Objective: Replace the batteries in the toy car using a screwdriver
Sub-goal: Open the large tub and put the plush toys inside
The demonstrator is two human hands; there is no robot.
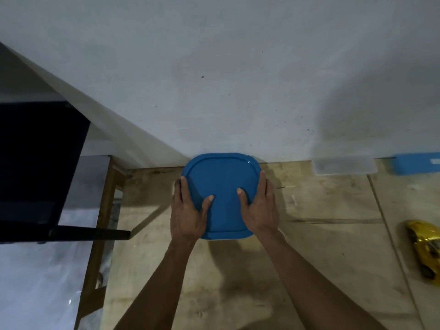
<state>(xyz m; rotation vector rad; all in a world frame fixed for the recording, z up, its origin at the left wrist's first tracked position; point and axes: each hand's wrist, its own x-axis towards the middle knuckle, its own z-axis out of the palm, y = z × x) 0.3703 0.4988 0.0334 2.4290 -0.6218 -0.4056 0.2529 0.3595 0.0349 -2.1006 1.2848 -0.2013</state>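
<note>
Your forearms reach up from the bottom edge over the wooden desk [321, 234], whose pale, scuffed boards spread under and to both sides of your hands. Beyond your fingertips the desk ends at a grey-white wall [238, 67]. Far out to the left of your left hand, past the desk's edge, a dark boxy piece of furniture [40, 163] stands off the desk. Between your hands sits a container with a blue lid [222, 182], its far edge against the wall. Your left hand [188, 210] lies along the lid's left side, thumb stretched onto the top and fingers running up the rim; your right hand [259, 206] mirrors it on the right side, thumb on top, fingers straight along the edge. Both hands are spread flat and press the lid rather than curl round it. Well off to the right of your right hand, near the frame's edge and nearer you than the lid, the gold toy car [425, 248] rests on the desk, untouched. Up by the wall, right of your right hand, lies a clear plastic box [344, 165], and just beyond it to the right a small blue box [416, 163].
</note>
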